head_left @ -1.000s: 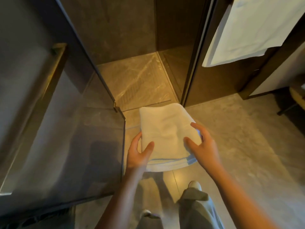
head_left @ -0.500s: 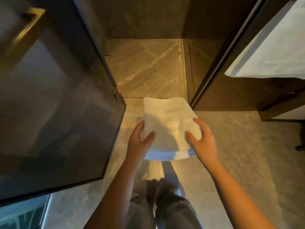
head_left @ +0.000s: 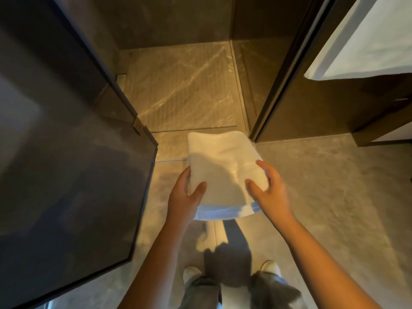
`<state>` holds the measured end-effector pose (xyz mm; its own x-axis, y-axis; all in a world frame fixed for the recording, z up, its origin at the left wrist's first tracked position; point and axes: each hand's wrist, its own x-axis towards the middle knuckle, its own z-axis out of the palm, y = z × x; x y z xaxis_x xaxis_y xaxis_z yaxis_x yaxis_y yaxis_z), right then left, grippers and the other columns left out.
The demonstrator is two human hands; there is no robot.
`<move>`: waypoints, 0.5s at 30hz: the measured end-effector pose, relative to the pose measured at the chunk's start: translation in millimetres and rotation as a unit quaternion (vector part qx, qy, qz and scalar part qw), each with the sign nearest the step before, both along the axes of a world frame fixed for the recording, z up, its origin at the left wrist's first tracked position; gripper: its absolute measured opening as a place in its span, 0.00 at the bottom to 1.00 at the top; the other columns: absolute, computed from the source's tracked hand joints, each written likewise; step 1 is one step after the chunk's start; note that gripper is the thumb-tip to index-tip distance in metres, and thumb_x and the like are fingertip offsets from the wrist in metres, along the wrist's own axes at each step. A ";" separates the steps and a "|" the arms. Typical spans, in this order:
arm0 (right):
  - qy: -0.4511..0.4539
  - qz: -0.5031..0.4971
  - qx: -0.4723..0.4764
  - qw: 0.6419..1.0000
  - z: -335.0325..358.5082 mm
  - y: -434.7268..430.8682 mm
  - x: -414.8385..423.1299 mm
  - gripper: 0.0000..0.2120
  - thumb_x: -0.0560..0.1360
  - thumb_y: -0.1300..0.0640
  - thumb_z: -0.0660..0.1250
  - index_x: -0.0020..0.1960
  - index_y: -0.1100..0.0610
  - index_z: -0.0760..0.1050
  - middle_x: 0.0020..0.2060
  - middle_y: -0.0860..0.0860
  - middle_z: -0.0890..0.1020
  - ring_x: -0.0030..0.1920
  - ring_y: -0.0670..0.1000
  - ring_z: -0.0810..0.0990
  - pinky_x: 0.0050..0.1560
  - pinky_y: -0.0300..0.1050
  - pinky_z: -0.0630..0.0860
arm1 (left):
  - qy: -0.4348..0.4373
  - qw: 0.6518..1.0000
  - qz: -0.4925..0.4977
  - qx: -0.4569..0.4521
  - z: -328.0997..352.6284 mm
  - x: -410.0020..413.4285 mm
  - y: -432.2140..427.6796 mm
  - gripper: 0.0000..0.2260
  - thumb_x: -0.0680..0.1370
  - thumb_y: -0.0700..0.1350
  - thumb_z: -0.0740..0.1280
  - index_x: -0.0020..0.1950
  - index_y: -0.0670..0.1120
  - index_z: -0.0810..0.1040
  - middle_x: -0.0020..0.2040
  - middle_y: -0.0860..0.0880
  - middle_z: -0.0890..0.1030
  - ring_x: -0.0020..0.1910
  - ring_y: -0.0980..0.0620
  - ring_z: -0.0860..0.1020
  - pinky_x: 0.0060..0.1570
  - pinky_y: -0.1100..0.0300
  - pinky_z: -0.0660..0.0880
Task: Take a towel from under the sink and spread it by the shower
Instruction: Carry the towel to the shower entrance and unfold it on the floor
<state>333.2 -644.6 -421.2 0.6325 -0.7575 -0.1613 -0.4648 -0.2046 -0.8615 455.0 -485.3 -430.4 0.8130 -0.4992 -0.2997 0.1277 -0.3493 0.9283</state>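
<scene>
A: Towel (head_left: 223,172), folded, white — we've got it clamped btwn both hands: left hand (head_left: 185,197) on its left edge, thumb on top; right hand (head_left: 270,192) on the near right corner, fingers curled over.

B: Where's it at?

A: Held above the floor (head_left: 323,197), just near of the shower threshold. Glass door (head_left: 66,175) open at left, another white towel (head_left: 367,41) hanging far right.

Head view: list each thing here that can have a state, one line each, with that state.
Folded towel: still folded, held above the floor at the shower entrance.
Left hand: grip on the towel's left edge.
Right hand: grip on the towel's right edge.
Glass shower door: swung open.
Hanging towel: draped, upper right.
</scene>
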 end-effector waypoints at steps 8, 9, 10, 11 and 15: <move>0.009 0.035 -0.019 0.999 -146.4 -42.0 -8.5 0.24 0.72 0.57 0.69 0.66 0.54 0.66 0.65 0.53 0.72 0.64 0.52 0.71 0.61 0.41 0.66 | -0.012 1.000 0.013 0.005 -147.8 -7.1 -44.2 0.22 0.75 0.43 0.68 0.68 0.49 0.68 0.59 0.53 0.76 0.54 0.62 0.75 0.50 0.68 0.73; 0.012 0.033 -0.025 0.999 -168.0 -47.6 -9.2 0.24 0.72 0.57 0.69 0.66 0.54 0.66 0.65 0.53 0.72 0.64 0.52 0.71 0.60 0.40 0.66 | -0.015 1.000 0.015 0.006 -170.2 -8.8 -50.6 0.22 0.75 0.43 0.67 0.68 0.50 0.68 0.57 0.55 0.76 0.53 0.64 0.74 0.47 0.72 0.73; 0.018 0.031 -0.031 0.999 -189.9 -52.7 -8.9 0.25 0.72 0.57 0.69 0.66 0.54 0.66 0.65 0.53 0.72 0.64 0.52 0.71 0.60 0.40 0.65 | -0.018 1.000 0.016 0.008 -193.3 -10.1 -56.5 0.22 0.75 0.43 0.67 0.68 0.50 0.68 0.56 0.56 0.76 0.52 0.66 0.74 0.45 0.75 0.72; 0.023 0.028 -0.036 0.999 -211.7 -57.0 -8.1 0.25 0.72 0.56 0.69 0.66 0.54 0.66 0.65 0.53 0.72 0.63 0.51 0.71 0.60 0.38 0.65 | -0.019 1.000 0.015 0.008 -216.5 -10.2 -61.8 0.22 0.75 0.43 0.67 0.68 0.49 0.68 0.56 0.57 0.76 0.52 0.66 0.74 0.44 0.77 0.72; 0.027 0.023 -0.060 0.998 -293.7 -74.7 -2.0 0.24 0.71 0.57 0.69 0.66 0.55 0.67 0.65 0.54 0.72 0.63 0.52 0.72 0.54 0.30 0.62 | -0.012 1.000 0.017 0.005 -303.0 -2.7 -84.1 0.21 0.76 0.41 0.66 0.68 0.47 0.68 0.57 0.53 0.76 0.54 0.58 0.76 0.45 0.71 0.72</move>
<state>331.1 -719.3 -715.0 0.6597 -0.7442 -0.1052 -0.4975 -0.3275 -0.8032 452.3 -569.5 -733.4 0.8361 -0.4693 -0.2840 0.1166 -0.3539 0.9280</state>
